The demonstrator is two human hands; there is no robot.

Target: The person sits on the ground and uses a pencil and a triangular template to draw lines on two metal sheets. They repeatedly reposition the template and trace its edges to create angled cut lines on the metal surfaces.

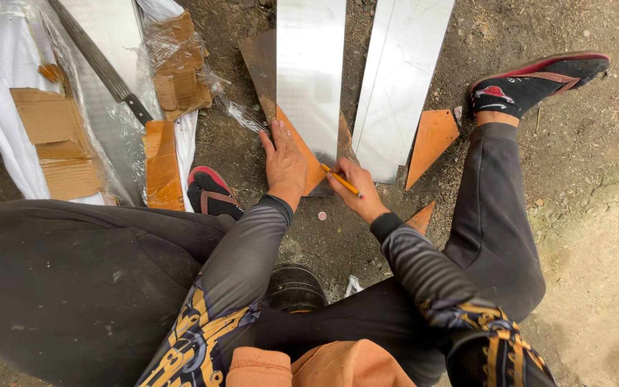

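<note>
I sit on bare ground with my legs spread. My left hand (284, 161) lies flat, fingers apart, on an orange-brown metal piece (308, 163) beside the near end of a shiny metal sheet (309, 72). My right hand (357, 188) grips a yellow pencil (341, 180) whose tip touches the near edge of that sheet. A second shiny metal sheet (399, 79) lies just to the right of the first.
Orange triangular offcuts (431, 140) lie right of the sheets. At left are plastic-wrapped panels with cardboard pads (59, 136) and a long metal bar (98, 61). A small round disc (322, 215) lies on the dirt. My shoes (531, 82) rest on either side.
</note>
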